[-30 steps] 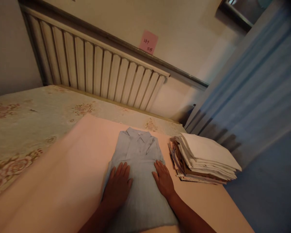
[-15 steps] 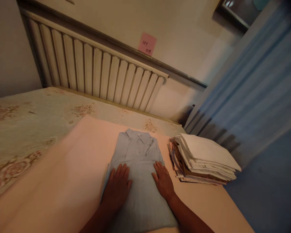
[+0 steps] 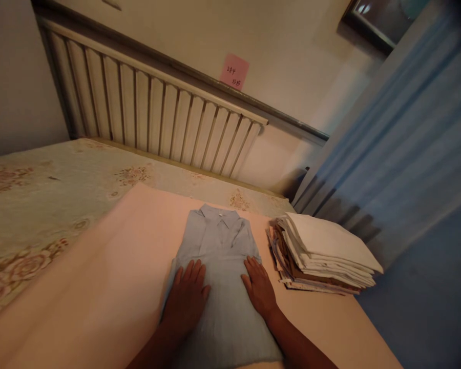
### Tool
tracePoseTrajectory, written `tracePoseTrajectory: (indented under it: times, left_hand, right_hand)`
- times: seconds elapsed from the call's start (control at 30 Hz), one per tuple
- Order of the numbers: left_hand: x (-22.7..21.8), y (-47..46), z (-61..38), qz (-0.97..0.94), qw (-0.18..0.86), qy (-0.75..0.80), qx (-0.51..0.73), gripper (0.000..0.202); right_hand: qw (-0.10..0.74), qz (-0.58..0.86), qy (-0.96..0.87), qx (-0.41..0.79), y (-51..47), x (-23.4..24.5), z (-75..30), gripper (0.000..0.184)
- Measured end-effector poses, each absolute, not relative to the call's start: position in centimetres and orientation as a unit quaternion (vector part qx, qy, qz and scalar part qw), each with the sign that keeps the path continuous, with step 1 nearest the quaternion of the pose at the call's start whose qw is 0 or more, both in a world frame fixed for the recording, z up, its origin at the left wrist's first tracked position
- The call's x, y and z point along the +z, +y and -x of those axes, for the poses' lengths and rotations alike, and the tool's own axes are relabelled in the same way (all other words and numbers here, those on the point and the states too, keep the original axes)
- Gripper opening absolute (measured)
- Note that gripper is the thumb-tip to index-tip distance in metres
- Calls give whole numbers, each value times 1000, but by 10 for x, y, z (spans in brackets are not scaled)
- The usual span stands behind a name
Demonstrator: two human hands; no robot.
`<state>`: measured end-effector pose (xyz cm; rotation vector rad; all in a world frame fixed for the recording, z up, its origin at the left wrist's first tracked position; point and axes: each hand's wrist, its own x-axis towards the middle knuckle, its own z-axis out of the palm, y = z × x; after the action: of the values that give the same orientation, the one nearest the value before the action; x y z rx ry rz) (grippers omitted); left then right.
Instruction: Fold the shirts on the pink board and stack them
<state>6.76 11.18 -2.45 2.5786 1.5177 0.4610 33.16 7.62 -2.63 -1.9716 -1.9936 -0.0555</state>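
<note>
A light blue collared shirt (image 3: 226, 302) lies folded into a long panel on a pink cloth (image 3: 130, 246), its collar pointing away from me. My left hand (image 3: 187, 294) rests flat on the shirt's left side, fingers stretched toward the collar. On the opposite edge, my right hand (image 3: 259, 287) also lies flat, with its thumb turned inward. Neither hand grips the fabric. My forearms cover parts of the shirt's lower sides.
Right of the shirt stands a stack of folded clothes (image 3: 330, 246), white on top with brown lower down. A floral bedspread (image 3: 61, 205) spreads behind and left. Beyond are a radiator (image 3: 169, 118), a pink note (image 3: 234, 72) and a blue curtain (image 3: 399, 133).
Both hands stay in the same places on the shirt. The whole view has shifted very slightly; the shirt and the stack look unchanged.
</note>
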Motion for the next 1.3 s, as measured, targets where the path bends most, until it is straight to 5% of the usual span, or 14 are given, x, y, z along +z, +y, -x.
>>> tracePoseTrajectory:
  times: [1.3]
  left_hand:
    - [-27,112,-68,-851,40,499,157,52]
  right_hand:
    - [154,692,-704,-37,77,-27,-332,48]
